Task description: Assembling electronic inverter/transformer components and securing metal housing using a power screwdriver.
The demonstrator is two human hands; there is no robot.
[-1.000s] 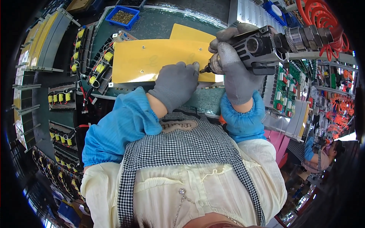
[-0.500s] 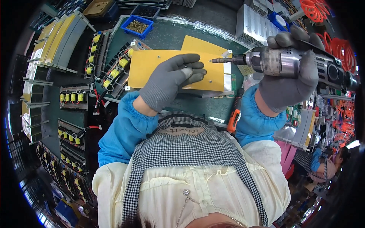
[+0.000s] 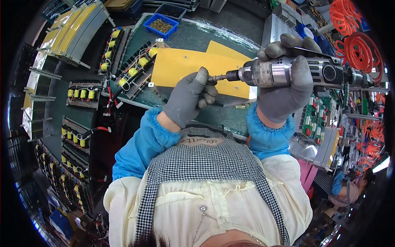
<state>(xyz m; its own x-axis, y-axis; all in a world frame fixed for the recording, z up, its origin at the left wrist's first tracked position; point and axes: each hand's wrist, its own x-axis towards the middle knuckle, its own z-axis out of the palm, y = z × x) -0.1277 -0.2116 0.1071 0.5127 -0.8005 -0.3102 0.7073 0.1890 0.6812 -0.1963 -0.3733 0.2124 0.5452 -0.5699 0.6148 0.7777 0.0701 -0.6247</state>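
A crowded green tabletop (image 3: pixel 197 37) fills the upper frame. At upper right the right hand (image 3: pixel 284 88) is clenched around a metal power screwdriver (image 3: pixel 288 72), likely heavy, rigid, best gripped mid-barrel. The left hand (image 3: pixel 187 99) pinches its bit tip over a stiff yellow board (image 3: pixel 181 66).

Both hands wear grey knit gloves: the left hand (image 3: pixel 190 99) and the right hand (image 3: pixel 284 88). The power screwdriver (image 3: pixel 304 72) is silver and dark grey, dulled with grime. The flat board (image 3: pixel 193 70) beneath is plain yellow, lying on a dark green surface (image 3: pixel 193 35). The sleeves (image 3: pixel 142 144) are bright blue, the apron (image 3: pixel 205 164) a fine black-and-white check over a cream top (image 3: pixel 214 206). A blue bin (image 3: pixel 161 25) holds brownish screws. The coiled hoses (image 3: pixel 362 49) are orange-red. The circuit boards (image 3: pixel 312 119) at right are green; the parts in the racks (image 3: pixel 78 94) are yellow.
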